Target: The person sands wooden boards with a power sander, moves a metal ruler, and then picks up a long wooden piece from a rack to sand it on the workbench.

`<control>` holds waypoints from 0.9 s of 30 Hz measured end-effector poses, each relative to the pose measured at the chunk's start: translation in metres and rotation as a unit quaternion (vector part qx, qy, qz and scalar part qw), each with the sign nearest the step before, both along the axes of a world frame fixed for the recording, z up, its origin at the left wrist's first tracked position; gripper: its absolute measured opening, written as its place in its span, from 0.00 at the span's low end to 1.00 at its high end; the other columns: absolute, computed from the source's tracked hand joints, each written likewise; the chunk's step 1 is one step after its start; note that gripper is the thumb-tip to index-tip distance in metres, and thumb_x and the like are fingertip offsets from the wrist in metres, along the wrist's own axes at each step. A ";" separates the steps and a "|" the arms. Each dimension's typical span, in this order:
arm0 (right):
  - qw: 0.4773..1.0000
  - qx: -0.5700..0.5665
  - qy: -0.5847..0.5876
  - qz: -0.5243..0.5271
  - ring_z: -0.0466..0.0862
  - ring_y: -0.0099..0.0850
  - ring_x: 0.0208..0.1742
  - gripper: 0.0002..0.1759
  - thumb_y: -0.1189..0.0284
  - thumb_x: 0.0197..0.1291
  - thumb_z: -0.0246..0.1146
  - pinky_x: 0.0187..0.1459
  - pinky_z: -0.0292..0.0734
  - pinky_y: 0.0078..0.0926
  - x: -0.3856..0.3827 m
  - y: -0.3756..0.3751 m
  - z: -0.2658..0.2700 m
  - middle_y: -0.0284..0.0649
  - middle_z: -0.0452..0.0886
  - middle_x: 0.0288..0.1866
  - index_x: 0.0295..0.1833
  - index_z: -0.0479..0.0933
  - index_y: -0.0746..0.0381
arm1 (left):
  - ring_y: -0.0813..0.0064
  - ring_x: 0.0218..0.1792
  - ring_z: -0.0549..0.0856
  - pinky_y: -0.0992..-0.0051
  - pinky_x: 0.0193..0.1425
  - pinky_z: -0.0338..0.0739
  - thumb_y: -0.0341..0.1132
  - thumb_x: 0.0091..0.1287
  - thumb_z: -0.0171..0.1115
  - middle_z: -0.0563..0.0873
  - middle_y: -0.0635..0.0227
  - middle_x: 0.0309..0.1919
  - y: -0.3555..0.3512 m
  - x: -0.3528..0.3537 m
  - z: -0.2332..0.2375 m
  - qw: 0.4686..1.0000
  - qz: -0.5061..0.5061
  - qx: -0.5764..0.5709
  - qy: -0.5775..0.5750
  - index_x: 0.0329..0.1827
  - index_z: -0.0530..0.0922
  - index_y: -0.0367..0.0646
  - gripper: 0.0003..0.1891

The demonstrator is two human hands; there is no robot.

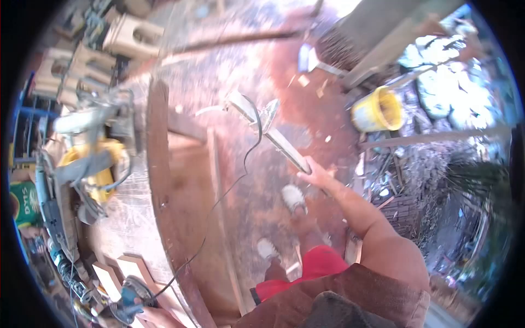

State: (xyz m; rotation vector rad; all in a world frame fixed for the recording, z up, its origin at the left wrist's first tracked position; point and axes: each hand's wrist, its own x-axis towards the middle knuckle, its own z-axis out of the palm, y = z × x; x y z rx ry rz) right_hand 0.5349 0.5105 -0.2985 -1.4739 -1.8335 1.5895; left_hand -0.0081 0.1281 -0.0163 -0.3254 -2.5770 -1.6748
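My right hand (313, 173) is closed around the lower end of a long, pale bar (287, 150) with a V-shaped piece partway along it. The bar slants up and left above the floor, and blur hides its exact kind. My left hand (156, 315), partly cut off by the lower edge, is on a teal corded power tool (130, 299), perhaps a sander or grinder. This tool rests over light wooden boards (136, 270) on the workbench (131, 218). From it a dark cord (206, 232) runs up across the bench edge and past the bar.
Machines with yellow parts (101, 167) stand on the bench at left, near arched wooden pieces (134, 35). A green bag (24, 202) lies at the far left. A yellow bucket (377, 112) is at right, beside scraps and debris. Wood bits are scattered on the reddish floor (246, 191).
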 end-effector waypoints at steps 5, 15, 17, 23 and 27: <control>0.969 0.132 -0.140 -0.154 0.85 0.44 0.49 0.33 0.49 0.64 0.73 0.55 0.79 0.43 0.059 -0.076 0.154 0.55 0.83 0.48 0.58 0.73 0.65 | 0.55 0.64 0.82 0.57 0.71 0.74 0.44 0.60 0.82 0.81 0.51 0.70 0.027 0.009 -0.001 0.997 -0.041 0.011 0.060 0.73 0.74 0.33 0.41; 0.841 -0.064 -0.534 -0.063 0.90 0.47 0.54 0.23 0.58 0.54 0.72 0.58 0.84 0.43 0.166 -0.290 0.176 0.48 0.90 0.52 0.55 0.89 0.56 | 0.48 0.59 0.85 0.57 0.70 0.73 0.45 0.56 0.82 0.87 0.47 0.58 0.030 0.006 0.008 0.980 -0.152 0.071 0.104 0.64 0.79 0.33 0.36; 0.809 -0.126 -0.571 -0.060 0.89 0.45 0.58 0.22 0.59 0.53 0.74 0.60 0.84 0.41 0.158 -0.326 0.205 0.45 0.89 0.57 0.55 0.90 0.53 | 0.49 0.59 0.85 0.57 0.70 0.74 0.42 0.55 0.82 0.87 0.48 0.57 0.032 0.000 0.000 0.981 -0.150 0.072 0.106 0.64 0.78 0.32 0.36; 0.820 -0.114 -0.552 -0.097 0.91 0.44 0.50 0.22 0.60 0.53 0.74 0.52 0.86 0.44 0.203 -0.374 0.198 0.51 0.90 0.51 0.52 0.90 0.58 | 0.44 0.60 0.83 0.53 0.68 0.74 0.49 0.51 0.84 0.86 0.45 0.58 0.035 -0.009 -0.014 0.983 -0.128 0.022 0.129 0.65 0.79 0.33 0.41; 0.841 -0.141 -0.439 -0.283 0.91 0.41 0.38 0.18 0.62 0.55 0.73 0.40 0.86 0.45 0.225 -0.335 0.311 0.56 0.89 0.46 0.45 0.88 0.64 | 0.47 0.58 0.85 0.56 0.70 0.74 0.38 0.52 0.82 0.86 0.46 0.61 0.038 -0.010 -0.005 0.973 -0.191 0.057 0.118 0.66 0.78 0.33 0.38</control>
